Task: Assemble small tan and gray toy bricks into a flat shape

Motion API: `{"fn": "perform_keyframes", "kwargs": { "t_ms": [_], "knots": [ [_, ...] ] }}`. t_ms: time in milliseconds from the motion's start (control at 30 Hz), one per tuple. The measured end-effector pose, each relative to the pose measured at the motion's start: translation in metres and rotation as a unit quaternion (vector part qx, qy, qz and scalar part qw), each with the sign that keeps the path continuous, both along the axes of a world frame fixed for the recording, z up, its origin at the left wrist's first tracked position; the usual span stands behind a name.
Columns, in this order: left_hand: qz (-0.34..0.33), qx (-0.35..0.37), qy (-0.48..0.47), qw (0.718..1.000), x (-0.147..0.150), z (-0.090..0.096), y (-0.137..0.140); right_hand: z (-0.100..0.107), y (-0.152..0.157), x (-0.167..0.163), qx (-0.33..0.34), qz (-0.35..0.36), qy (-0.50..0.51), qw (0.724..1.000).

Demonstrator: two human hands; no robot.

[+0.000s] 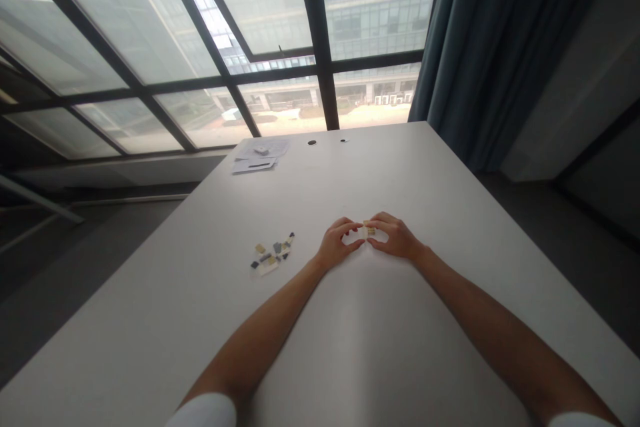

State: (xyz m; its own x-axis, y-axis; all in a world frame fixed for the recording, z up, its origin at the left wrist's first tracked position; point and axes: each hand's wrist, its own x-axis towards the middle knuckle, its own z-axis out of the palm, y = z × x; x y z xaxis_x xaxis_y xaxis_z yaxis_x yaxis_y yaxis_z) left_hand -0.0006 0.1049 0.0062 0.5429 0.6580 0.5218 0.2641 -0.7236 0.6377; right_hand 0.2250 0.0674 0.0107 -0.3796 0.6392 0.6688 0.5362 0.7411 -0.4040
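Observation:
Over the middle of the white table (320, 187), my two hands meet at a small tan and whitish toy-brick piece (371, 231). My left hand (340, 242) curves in from the left, thumb and fingertips closed at the piece's left side. From the other side my right hand (397, 237) pinches it between thumb and fingers. Fingertips cover part of the piece, so how its parts join cannot be made out. To the left of my left hand lies a loose group of small toy bricks (273, 259) in grey, black, tan and white.
Papers (257, 159) with a dark pen-like object (259, 165) and a small white item lie at the far left of the table. Two round dark holes (312, 143) are near the far edge. Beyond stand a large window (260, 27) and a blue curtain (465, 60).

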Motion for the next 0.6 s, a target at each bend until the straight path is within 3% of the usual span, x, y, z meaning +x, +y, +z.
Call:
{"fn": "perform_keyframes", "kwargs": {
  "t_ms": [600],
  "knots": [
    [0.01,-0.006,0.007,1.0,0.0003,0.0009,-0.0008,0.0016,-0.0019,-0.0003,-0.011,0.001,0.003,1.0]
  ]
}}
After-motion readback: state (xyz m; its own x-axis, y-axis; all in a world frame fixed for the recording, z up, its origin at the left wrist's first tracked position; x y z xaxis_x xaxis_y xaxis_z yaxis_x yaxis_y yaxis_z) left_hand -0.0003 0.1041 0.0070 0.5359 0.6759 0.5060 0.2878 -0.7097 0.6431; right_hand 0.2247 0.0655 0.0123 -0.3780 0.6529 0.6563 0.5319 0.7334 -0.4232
